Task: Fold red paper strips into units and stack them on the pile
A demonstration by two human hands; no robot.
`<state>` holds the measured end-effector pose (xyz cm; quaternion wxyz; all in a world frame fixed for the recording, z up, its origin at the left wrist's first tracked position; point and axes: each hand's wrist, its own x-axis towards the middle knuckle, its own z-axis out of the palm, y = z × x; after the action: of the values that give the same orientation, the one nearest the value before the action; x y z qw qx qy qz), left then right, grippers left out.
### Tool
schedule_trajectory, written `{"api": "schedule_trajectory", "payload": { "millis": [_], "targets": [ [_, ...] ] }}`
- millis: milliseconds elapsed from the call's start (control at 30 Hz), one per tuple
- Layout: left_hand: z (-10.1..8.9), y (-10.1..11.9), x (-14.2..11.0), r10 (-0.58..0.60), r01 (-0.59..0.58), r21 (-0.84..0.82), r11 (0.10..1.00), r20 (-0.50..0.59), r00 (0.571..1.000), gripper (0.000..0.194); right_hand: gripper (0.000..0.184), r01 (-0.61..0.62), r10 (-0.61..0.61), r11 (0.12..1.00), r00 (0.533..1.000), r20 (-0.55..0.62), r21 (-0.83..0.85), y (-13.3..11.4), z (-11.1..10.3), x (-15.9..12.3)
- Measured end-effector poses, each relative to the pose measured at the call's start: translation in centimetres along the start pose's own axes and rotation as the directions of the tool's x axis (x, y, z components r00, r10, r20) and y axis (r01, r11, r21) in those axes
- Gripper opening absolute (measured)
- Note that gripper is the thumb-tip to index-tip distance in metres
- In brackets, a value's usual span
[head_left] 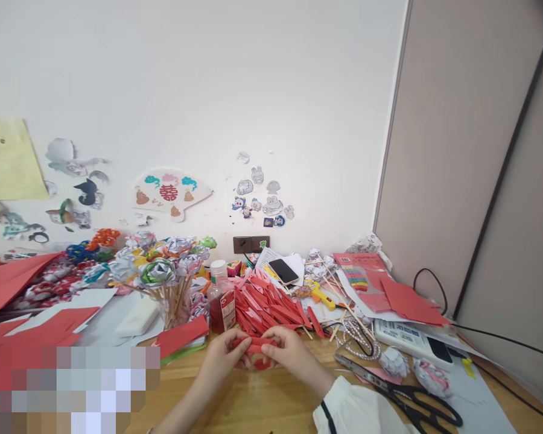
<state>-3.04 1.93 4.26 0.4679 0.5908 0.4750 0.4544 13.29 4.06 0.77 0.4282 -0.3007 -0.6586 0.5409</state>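
Thumbs and fingertips of the left hand and right hand pinch a bent strip of red paper from either side, above the near middle of the brown wooden table. Uneven pulling could crease it crookedly or tear it, as it looks thin; a slackened thumb might let the bend spring open. Just beyond lies a heap of narrow red paper pieces, which a forward nudge could scatter, perhaps toppling the clear, white-capped bottle at its left. The hands face each other, forearms slanting inward, the left one bare from the near left, the right in a loose white sleeve.
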Motion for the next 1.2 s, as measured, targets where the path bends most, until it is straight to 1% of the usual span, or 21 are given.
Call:
{"api": "schedule_trajectory", "payload": {
  "millis": [67,167,267,333,433,567,667,733,767,833,900,967,1067,1133,1200],
  "targets": [
    [0.1,0.0,0.0,-0.019,0.02,-0.015,1.0,0.023,1.0,0.034,0.031,-0.007,0.007,1.0,1.0,-0.016,-0.016,0.0,0.0,0.0],
    [-0.1,0.1,0.0,-0.072,0.078,-0.058,0.995,0.096,0.993,0.035,0.03,-0.015,0.015,1.0,1.0,-0.025,0.024,-0.3,-0.1,0.1],
    [-0.5,0.1,0.0,-0.111,0.138,-0.151,0.979,0.172,0.979,0.036,0.032,-0.026,0.028,0.996,0.999,-0.015,0.088,-0.8,-0.3,0.1],
    [-0.8,0.2,0.0,-0.122,0.168,-0.224,0.96,0.205,0.971,0.034,0.033,-0.024,0.025,0.993,1.0,-0.007,0.114,-1.0,-0.3,0.0],
    [-1.0,0.2,-0.1,-0.126,0.186,-0.301,0.935,0.208,0.97,0.027,0.031,0.0,0.002,0.994,1.0,-0.016,0.112,-1.2,-0.4,0.0],
    [-1.0,0.1,-0.1,-0.151,0.204,-0.339,0.918,0.176,0.973,0.023,0.028,0.009,-0.006,0.997,1.0,-0.03,0.075,-1.1,-0.5,0.0],
    [-0.9,-0.1,-0.1,-0.193,0.242,-0.329,0.913,0.175,0.966,0.026,0.03,0.014,-0.013,0.999,0.999,-0.031,0.034,-1.0,-0.5,-0.1],
    [-0.8,-0.1,-0.1,-0.197,0.242,-0.292,0.925,0.174,0.965,0.026,0.031,0.012,-0.012,1.0,1.0,-0.01,0.017,-1.0,-0.6,-0.2],
    [-0.8,0.0,-0.1,-0.185,0.225,-0.252,0.941,0.174,0.967,0.027,0.031,0.01,-0.01,1.0,1.0,0.004,0.013,-1.0,-0.6,-0.3],
    [-0.5,0.2,-0.1,-0.133,0.156,-0.135,0.979,0.168,0.977,0.03,0.03,0.015,-0.015,1.0,1.0,0.026,-0.003,-1.0,-0.5,-0.4],
    [-0.2,0.4,-0.2,-0.069,0.073,-0.022,0.997,0.146,0.987,0.029,0.028,0.03,-0.029,0.999,0.999,0.017,-0.04,-0.8,-0.3,-0.4],
    [0.1,0.6,-0.3,-0.017,0.013,0.034,0.999,0.116,0.993,0.028,0.028,0.034,-0.034,0.996,0.999,0.001,-0.077,-0.5,0.1,-0.4],
    [0.3,0.6,-0.3,0.0,-0.005,0.05,0.999,0.099,0.995,0.027,0.027,0.003,0.003,0.994,0.998,0.057,-0.106,-0.2,0.6,-0.4],
    [0.2,0.4,-0.2,-0.022,0.02,0.029,0.999,0.069,0.997,0.03,0.026,-0.014,0.022,0.994,0.997,0.074,-0.111,-0.2,0.7,-0.4],
    [-0.1,0.3,-0.1,-0.07,0.07,-0.023,0.997,0.028,0.997,0.036,0.028,-0.028,0.034,0.995,0.997,0.067,-0.098,-0.3,0.7,-0.3]
  ]
}}
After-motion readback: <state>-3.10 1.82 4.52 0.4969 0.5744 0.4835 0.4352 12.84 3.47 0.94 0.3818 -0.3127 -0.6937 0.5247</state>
